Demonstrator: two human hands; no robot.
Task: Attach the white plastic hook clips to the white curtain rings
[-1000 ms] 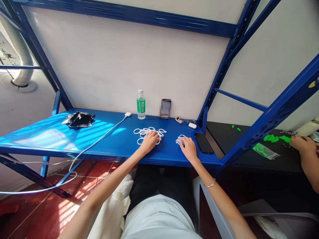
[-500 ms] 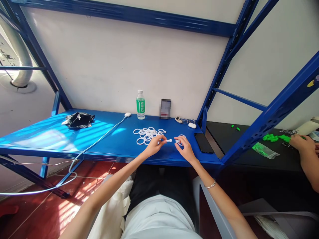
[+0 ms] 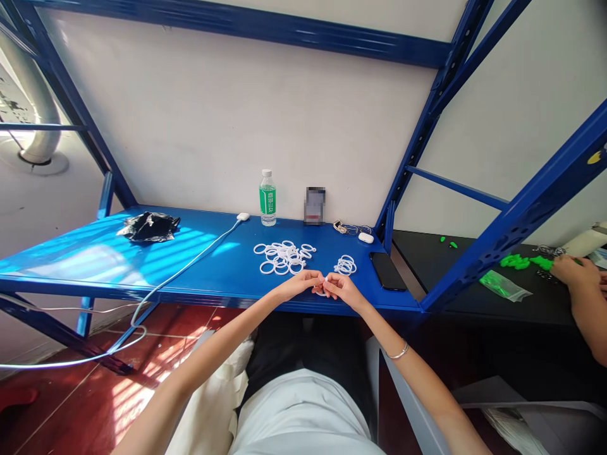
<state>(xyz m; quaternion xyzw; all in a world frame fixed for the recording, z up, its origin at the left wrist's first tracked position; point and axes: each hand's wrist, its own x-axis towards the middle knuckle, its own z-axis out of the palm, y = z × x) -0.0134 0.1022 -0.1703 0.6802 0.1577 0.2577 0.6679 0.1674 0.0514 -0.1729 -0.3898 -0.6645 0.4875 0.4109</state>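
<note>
Pinching one white ring (image 3: 320,294) between the fingertips of both hands is the operation shown. The left hand (image 3: 303,282) grips from the left, fingers bent; the right hand (image 3: 343,288) meets it with thumb and fingers drawn together. Both hands nearly touch above the front edge of the worktop (image 3: 213,276), right of its middle. The ring is mostly covered by the fingers, so its exact condition cannot be told.

The step in hand appears to be two-handed manipulation of this single piece. The next move seems to call for a steady pinch on both sides, fine fingertip control, and care at the front edge, where a dropped piece could fall to the floor.

Beyond the left hand lies the larger pile (image 3: 284,253) of loose white rings. Beyond the right hand, toward the right edge, lies the smaller cluster (image 3: 342,268). The black phone (image 3: 387,272) rests near the front right corner.

Along the back edge stand the bottle (image 3: 268,201) and the blurred device (image 3: 314,206); the glasses (image 3: 351,229) and white case (image 3: 365,238) occupy the back right corner.
</note>
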